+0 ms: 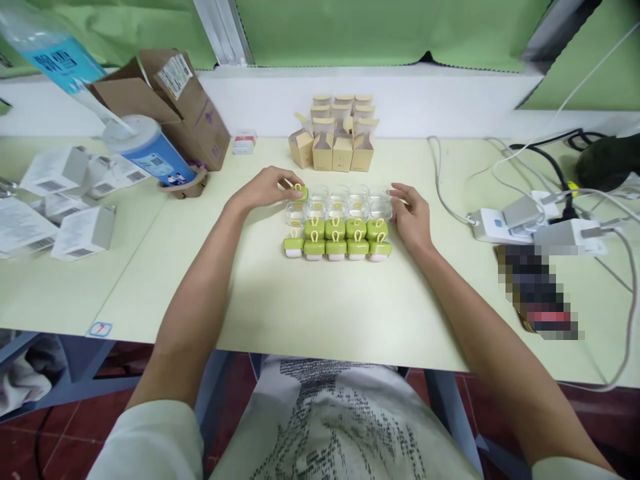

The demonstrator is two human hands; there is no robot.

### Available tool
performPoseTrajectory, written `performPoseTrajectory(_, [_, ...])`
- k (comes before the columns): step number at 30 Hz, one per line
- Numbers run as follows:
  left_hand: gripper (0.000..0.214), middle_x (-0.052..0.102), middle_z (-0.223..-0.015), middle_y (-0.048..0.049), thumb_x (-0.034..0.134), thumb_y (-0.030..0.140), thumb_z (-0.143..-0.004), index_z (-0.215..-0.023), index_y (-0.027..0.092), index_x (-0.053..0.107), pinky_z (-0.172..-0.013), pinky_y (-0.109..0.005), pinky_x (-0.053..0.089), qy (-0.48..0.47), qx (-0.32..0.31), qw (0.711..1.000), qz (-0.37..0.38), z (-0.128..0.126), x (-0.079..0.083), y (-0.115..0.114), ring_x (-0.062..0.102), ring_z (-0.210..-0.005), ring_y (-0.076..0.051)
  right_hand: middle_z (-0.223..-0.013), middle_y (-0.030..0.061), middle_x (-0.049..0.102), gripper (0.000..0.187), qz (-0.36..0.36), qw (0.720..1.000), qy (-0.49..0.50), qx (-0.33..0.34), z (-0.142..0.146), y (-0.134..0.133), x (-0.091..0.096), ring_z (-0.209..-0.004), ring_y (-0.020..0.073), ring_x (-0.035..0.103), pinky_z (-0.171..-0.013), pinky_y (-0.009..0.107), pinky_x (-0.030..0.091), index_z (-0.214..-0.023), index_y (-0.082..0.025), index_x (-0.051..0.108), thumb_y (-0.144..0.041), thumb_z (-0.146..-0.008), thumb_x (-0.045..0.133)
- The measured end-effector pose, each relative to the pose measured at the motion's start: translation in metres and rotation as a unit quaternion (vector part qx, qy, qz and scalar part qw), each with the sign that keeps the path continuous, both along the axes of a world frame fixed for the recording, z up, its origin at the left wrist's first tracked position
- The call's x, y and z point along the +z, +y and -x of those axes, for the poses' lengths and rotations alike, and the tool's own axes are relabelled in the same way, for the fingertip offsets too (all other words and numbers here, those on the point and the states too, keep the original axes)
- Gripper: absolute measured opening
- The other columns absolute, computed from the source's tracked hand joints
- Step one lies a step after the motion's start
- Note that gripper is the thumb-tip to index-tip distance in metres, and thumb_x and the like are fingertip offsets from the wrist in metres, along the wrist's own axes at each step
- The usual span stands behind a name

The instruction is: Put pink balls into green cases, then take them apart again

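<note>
Several small green-and-white gadgets with yellow loops [336, 239] stand in rows inside a clear plastic tray [340, 200] on the pale green table [320, 307]. My left hand [267, 188] rests at the tray's far left corner, fingers closed on one green gadget [301, 193]. At the tray's right edge lies my right hand [413, 213], fingers curled against the clear plastic. The tray's back pockets look empty.
Several small tan cartons [336, 137] stand behind the tray. A brown cardboard box [175, 100] and a blue-labelled tub [153, 152] sit at back left, with white boxes [80, 230] further left. White chargers and cables [525, 223] lie at right.
</note>
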State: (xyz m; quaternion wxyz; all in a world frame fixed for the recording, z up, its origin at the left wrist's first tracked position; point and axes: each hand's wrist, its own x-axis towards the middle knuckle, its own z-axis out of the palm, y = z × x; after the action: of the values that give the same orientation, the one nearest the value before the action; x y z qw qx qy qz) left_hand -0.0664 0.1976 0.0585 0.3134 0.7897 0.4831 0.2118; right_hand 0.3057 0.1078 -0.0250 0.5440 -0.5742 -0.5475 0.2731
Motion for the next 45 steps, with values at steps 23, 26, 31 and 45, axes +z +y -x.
performPoseTrajectory(23, [0.05,0.08,-0.089,-0.0016,0.095,0.054,-0.07,-0.101,0.029,0.065,-0.068,-0.034,0.047,0.154,-0.114,0.981,0.03,0.015,0.025,-0.121,0.074,-0.077,-0.026,-0.097,0.0009,0.077,0.012,-0.035,0.996,0.029,-0.073,-0.002,0.009,-0.007,-0.055,0.0122,0.059,-0.054,0.031,0.054,-0.099,-0.026,0.07,-0.034,-0.09,0.069])
performPoseTrajectory(26, [0.051,0.08,-0.085,-0.0001,0.096,0.051,-0.068,-0.108,0.028,0.073,-0.069,-0.033,0.049,0.149,-0.131,0.98,0.017,0.014,0.034,-0.119,0.074,-0.074,-0.024,-0.095,0.0003,0.077,0.013,-0.037,0.995,0.039,-0.084,-0.001,0.009,-0.006,-0.055,0.0121,0.059,-0.053,0.03,0.052,-0.098,-0.026,0.069,-0.032,-0.088,0.067])
performPoseTrajectory(31, [0.047,0.084,-0.107,-0.0026,0.097,0.046,-0.067,-0.106,0.024,0.083,-0.082,-0.032,0.055,0.136,-0.107,0.985,-0.02,0.018,0.089,-0.094,0.079,-0.088,-0.024,-0.091,-0.0003,0.077,0.016,-0.035,0.995,0.044,-0.088,0.0,0.007,-0.004,-0.051,0.0116,0.058,-0.052,0.029,0.051,-0.096,-0.024,0.07,-0.03,-0.084,0.063])
performPoseTrajectory(45, [0.039,0.07,-0.103,0.0007,0.092,0.016,-0.07,-0.107,0.016,0.081,-0.111,-0.041,0.055,0.048,-0.055,0.996,-0.044,0.016,0.073,-0.031,0.073,-0.124,-0.034,-0.091,-0.0005,0.078,0.013,-0.039,0.991,0.051,-0.115,-0.007,0.008,-0.011,-0.048,0.0097,0.055,-0.044,0.025,0.04,-0.095,-0.025,0.072,-0.028,-0.082,0.069])
